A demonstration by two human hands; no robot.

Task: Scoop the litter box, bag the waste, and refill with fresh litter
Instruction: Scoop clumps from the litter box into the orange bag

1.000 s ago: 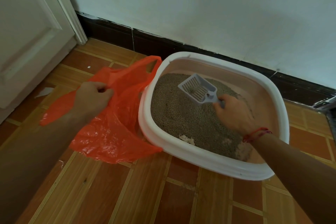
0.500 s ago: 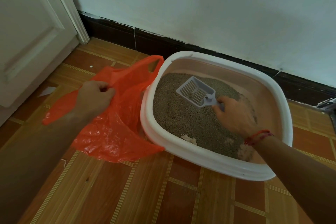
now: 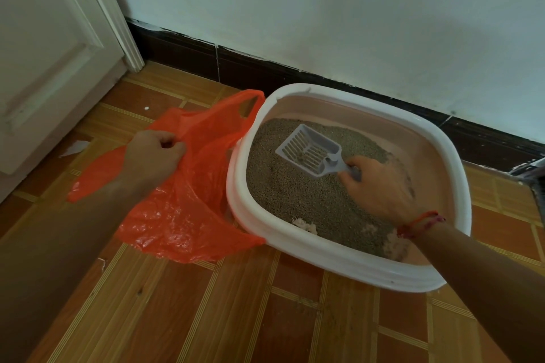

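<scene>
Brown floor tiles hold a white plastic litter box (image 3: 339, 259) of grey litter (image 3: 295, 191) by the wall. Right hand (image 3: 380, 188) grips a grey slotted scoop (image 3: 309, 152) over it. Left hand (image 3: 153, 156) pinches an orange plastic bag (image 3: 182, 215) beside.

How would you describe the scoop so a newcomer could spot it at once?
Find the white-rimmed litter box by the wall. Inside it, over the grey litter, the right hand grips a handle. That is the scoop: the only pale slotted plastic thing there.
</scene>
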